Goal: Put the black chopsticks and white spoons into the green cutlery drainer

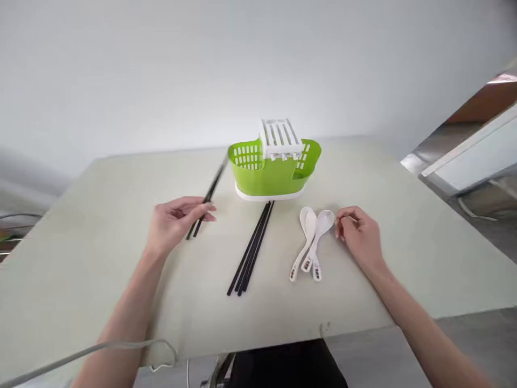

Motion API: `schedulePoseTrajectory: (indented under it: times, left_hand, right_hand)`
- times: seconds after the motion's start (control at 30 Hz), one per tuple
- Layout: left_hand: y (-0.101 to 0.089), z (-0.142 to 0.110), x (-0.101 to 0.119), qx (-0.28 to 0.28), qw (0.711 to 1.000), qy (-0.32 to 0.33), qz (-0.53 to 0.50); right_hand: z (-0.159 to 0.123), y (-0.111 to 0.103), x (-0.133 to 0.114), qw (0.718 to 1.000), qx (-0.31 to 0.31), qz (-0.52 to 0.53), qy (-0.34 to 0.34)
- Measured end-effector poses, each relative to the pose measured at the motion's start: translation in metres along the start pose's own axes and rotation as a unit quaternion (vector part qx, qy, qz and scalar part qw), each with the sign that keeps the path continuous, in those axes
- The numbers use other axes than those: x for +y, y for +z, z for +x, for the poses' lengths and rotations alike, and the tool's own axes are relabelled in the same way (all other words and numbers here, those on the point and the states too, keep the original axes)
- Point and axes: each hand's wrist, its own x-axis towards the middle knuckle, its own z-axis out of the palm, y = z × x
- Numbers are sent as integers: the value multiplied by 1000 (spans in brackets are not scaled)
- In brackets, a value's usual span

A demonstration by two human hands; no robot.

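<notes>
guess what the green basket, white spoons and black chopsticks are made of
Green basket: likely plastic, smooth semi-matte, thin slotted walls. White spoons: smooth, seemingly glossy, printed handles; ceramic or melamine, can't tell. Black chopsticks: evenly dark, rather matte; perhaps plastic, possibly painted wood.

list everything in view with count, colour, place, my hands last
Basket: one, green and white, centre
Rack: one, white, atop basket
Held chopsticks: two showing, black, left
Loose chopsticks: at least four, black, before basket
Spoons: three, white, right of loose chopsticks
Table: one, pale, beneath these
Wall: one, white, behind
Cable: at least one, grey, lower left
Background clutter: uncounted, mixed, side edges, blurred
Clothing: black, bottom edge
Left hand: one, fingers gripping held chopsticks
Right hand: one, beside spoons
</notes>
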Motion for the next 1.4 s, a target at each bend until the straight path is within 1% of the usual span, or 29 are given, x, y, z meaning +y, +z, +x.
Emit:
schedulePoseTrajectory:
  times: [0.07, 0.13, 0.23, 0.4, 0.47, 0.53, 0.57, 0.63, 0.67, 0.73, 0.77, 0.8, 0.87, 0.97, 1.03, 1.17, 1.4]
  left_hand:
    - [0, 4, -2, 43, 997, -7, -57]
    - [2, 8, -5, 72, 990, -24, -117]
    - [10, 11, -12, 88, 969, -71, -218]
    - [34, 5, -27, 91, 925, -171, -326]
    - [42, 1, -30, 79, 912, -201, -350]
    - [48, -4, -32, 63, 902, -220, -365]
    - [50, -5, -33, 56, 899, -225, -371]
    - [53, -8, -33, 45, 894, -232, -381]
    - [54, -9, -33, 42, 892, -233, -385]
    - [57, -11, -32, 40, 888, -238, -392]
    - [58, -12, -31, 40, 886, -241, -395]
    - [59, -14, -29, 39, 884, -243, -398]
    - [62, -17, -27, 35, 880, -245, -405]
    - [65, -23, -23, 21, 874, -248, -417]
    - [67, -25, -21, 9, 870, -251, -424]
    - [67, -27, -22, -10, 863, -253, -436]
    - [68, -31, -27, -62, 864, -244, -436]
  right_hand:
    - [-1, -3, -1, 1000, -2, 3, -1]
    - [-2, -5, -2, 1000, -4, 6, -1]
    - [-2, -5, -1, 1000, -5, 12, -2]
    - [-3, -4, -2, 999, 6, 34, -9]
    - [-9, -4, -8, 999, 12, 33, -32]
    - [-20, -4, -19, 997, 9, 22, -77]
    - [-27, -4, -27, 994, -3, 14, -106]
    - [-45, -1, -45, 983, -60, -3, -175]
    - [-55, 1, -54, 973, -108, -18, -203]
    - [-73, 8, -72, 944, -223, -50, -239]
    - [-81, 13, -80, 932, -257, -66, -247]
    - [-88, 19, -86, 921, -291, -81, -247]
    - [-98, 32, -96, 909, -317, -105, -247]
    - [-105, 49, -103, 909, -317, -114, -246]
    - [-105, 57, -106, 912, -309, -105, -247]
    - [-102, 61, -109, 918, -309, -89, -234]
    - [-99, 61, -106, 932, -317, -60, -166]
